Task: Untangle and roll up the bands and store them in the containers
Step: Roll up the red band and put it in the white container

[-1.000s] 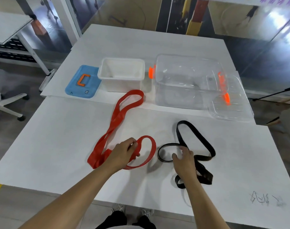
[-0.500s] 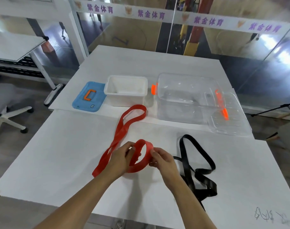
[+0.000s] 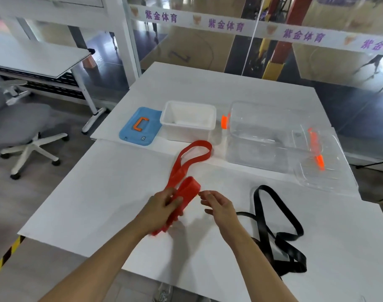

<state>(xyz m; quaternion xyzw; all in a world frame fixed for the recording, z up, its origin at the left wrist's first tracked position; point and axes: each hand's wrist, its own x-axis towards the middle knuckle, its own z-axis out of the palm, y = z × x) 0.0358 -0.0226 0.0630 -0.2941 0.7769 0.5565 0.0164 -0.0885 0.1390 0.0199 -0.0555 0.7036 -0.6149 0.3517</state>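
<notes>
A person's left hand [image 3: 162,209] is clamped around a folded part of a red band [image 3: 187,168] above a white counter [image 3: 99,192]. The band's far loop lies on the counter near a white tub [image 3: 188,120]. The right hand [image 3: 218,205] hovers just right of the band with fingers spread, holding nothing. A black band [image 3: 273,225] lies tangled at the near right. A clear box [image 3: 260,136] and its lid [image 3: 323,162] sit far right; a blue lid [image 3: 140,127] lies left of the tub.
</notes>
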